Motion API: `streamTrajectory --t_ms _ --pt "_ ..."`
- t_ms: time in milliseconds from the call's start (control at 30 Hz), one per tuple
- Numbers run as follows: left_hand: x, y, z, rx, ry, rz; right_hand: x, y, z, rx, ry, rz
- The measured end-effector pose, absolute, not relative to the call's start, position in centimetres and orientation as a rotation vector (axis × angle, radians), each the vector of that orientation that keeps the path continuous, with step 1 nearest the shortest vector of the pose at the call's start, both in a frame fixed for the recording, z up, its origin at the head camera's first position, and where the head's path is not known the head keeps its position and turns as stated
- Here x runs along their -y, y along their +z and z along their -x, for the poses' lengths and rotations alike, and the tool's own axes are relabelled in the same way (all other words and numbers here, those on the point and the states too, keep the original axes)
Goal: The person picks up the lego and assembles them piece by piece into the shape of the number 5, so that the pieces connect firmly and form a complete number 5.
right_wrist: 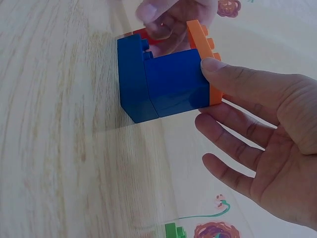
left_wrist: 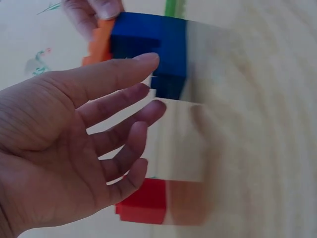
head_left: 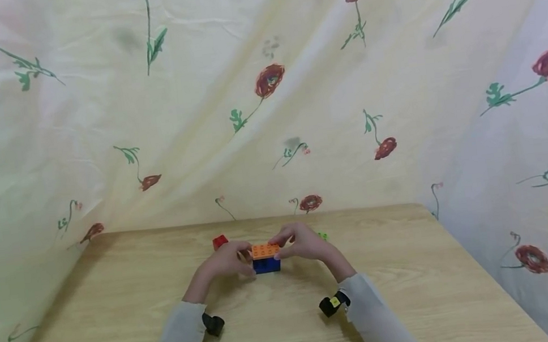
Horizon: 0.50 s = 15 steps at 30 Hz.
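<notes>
A light wood-grain surface carries everything here. Near its middle stands a small stack of toy bricks: a blue brick sits directly on the wood, with an orange brick on top of it. A red brick lies just behind and to the left, and a green brick lies to the right.

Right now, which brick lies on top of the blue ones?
The orange brick: it caps the blue bricks. The red brick sits apart on the table.
</notes>
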State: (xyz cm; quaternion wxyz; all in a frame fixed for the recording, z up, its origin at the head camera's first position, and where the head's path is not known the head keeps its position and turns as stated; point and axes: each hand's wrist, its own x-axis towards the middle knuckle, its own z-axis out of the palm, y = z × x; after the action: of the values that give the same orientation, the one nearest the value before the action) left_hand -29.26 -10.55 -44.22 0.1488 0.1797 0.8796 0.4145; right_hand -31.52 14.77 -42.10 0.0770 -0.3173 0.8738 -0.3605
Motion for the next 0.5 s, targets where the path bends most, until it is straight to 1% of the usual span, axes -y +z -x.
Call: streamTrajectory --t_ms 200,500 --pt "12.3 -43.0 29.2 -2.537 1.155 -0.609 -14.8 -42.1 31.6 -2.62 -1.077 0.956" --pt "13.8 -41.4 29.0 -2.581 1.188 -0.64 -14.8 -42.4 31.8 -2.617 -1.079 0.942"
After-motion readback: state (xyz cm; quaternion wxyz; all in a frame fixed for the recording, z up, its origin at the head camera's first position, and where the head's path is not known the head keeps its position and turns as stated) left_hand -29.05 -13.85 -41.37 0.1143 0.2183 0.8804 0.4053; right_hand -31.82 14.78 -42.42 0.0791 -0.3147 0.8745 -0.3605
